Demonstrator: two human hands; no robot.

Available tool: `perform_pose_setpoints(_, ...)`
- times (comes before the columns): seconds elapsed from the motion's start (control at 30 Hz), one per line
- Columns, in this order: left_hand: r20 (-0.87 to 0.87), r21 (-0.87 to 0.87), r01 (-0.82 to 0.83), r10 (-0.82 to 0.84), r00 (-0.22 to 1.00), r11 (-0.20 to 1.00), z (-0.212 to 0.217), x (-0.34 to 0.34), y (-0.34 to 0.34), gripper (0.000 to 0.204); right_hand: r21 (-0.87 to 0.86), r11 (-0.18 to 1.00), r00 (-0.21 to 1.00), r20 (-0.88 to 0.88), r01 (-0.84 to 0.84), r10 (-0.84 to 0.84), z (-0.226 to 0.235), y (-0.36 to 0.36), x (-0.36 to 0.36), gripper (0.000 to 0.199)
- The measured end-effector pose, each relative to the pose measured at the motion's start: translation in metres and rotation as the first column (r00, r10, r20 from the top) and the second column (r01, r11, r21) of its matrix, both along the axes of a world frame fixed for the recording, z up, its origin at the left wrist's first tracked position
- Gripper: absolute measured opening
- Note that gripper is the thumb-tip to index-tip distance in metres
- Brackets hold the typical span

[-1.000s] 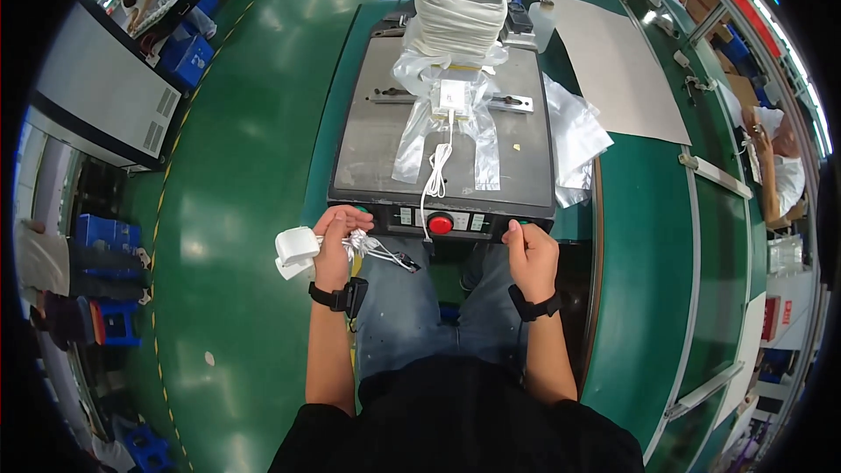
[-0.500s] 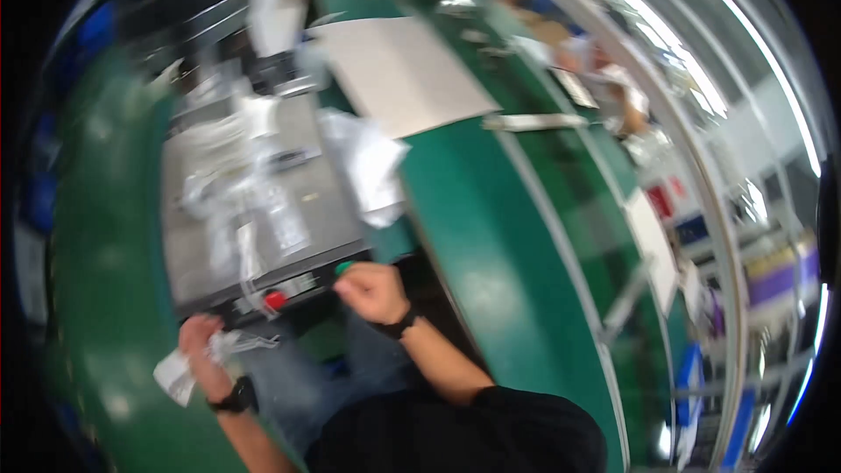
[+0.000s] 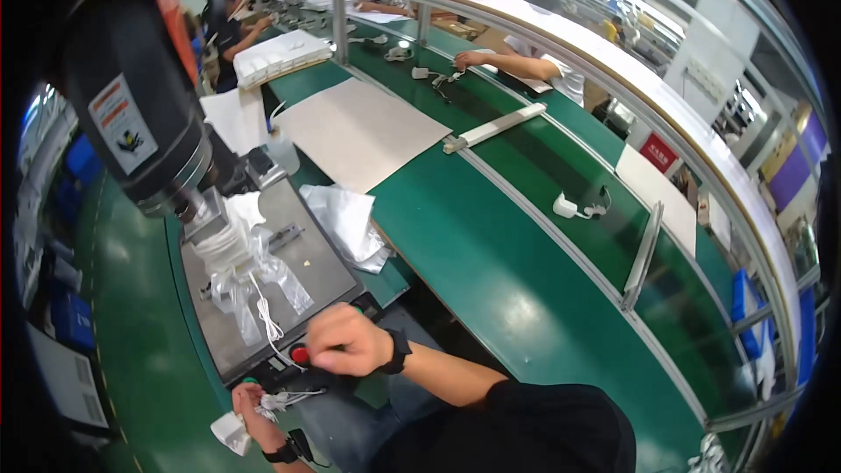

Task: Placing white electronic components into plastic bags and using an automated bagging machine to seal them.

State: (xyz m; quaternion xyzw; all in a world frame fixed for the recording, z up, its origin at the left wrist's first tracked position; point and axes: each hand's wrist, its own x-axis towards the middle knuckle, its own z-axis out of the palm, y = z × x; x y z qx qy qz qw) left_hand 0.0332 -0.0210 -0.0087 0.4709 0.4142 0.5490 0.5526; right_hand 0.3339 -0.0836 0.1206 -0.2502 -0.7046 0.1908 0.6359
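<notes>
My left hand [image 3: 250, 413] is closed around a white power adapter [image 3: 230, 433] with a bundled white cord [image 3: 285, 399], by the near left corner of the machine. A green button [image 3: 251, 379] is just beyond its fingertips. My right hand [image 3: 349, 340] is curled into a loose fist above the machine's front edge, with nothing visible in it. Beside it is a red button [image 3: 300, 356]; another green button [image 3: 357, 307] is partly hidden behind it. On the grey machine plate [image 3: 333, 285], clear plastic bags [image 3: 285, 285] and a coiled white cord [image 3: 269, 320] lie beneath the black press head [image 3: 144, 114].
A beige sheet [image 3: 363, 136] covers part of the green bench, with a paper stack [image 3: 280, 57] behind it. Silvery plastic bags [image 3: 350, 223] lie beside the machine. White adapters [image 3: 565, 205] sit on the green conveyor [image 3: 526, 177]. Co-workers' arms [image 3: 517, 66] reach in from beyond.
The view has tilted up and become sharper, bringing the press head and co-workers into sight. My right hand has shifted from the green button toward the red one. My left hand still holds the adapter.
</notes>
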Motion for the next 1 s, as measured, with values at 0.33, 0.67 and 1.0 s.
perform_pose_setpoints(0.33,0.174,0.049,0.438,-0.439,0.881,0.898,0.075,0.030,0.000,0.028,-0.374,0.855,0.930,0.068,0.360,-0.362,0.166,-0.112,0.169,0.024)
perform_pose_setpoints(0.67,0.155,-0.185,0.311,-0.285,0.946,0.932,0.096,0.075,0.083,0.037,-0.056,-0.474,-0.176,0.885,0.879,-0.432,-0.018,-0.289,0.431,0.039)
perform_pose_setpoints(1.0,0.308,-0.389,0.396,-0.288,0.907,0.832,0.086,0.096,0.093,0.047,-0.608,0.236,0.514,0.335,0.758,-0.790,0.064,-0.228,0.355,0.027)
